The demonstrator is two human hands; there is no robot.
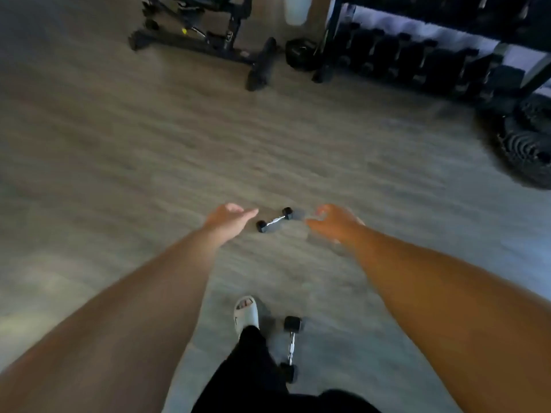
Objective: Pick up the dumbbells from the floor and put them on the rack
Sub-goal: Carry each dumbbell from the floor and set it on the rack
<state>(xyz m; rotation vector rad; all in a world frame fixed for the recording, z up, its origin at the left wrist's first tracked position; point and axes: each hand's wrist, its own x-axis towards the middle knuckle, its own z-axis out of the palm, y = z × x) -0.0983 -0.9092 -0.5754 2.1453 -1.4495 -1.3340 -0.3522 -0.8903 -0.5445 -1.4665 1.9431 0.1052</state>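
Note:
Two small black hex dumbbells with chrome handles lie on the wooden floor. One dumbbell [274, 220] lies between my hands, tilted diagonally. My left hand [229, 219] hovers just to its left, fingers apart and empty. On the other side my right hand [332, 220] is open too, loosely curled, holding nothing. The second dumbbell [290, 348] lies close to my feet, right of my white sandal [246, 314]. The dark dumbbell rack [417, 55] stands at the back right with several black dumbbells on its lower shelf.
A black weight bench [208, 34] stands at the back centre. A dark kettlebell-like weight [299, 53] sits by the rack's left leg. Stacked black plates [527, 141] lie at the right edge. The picture is blurred.

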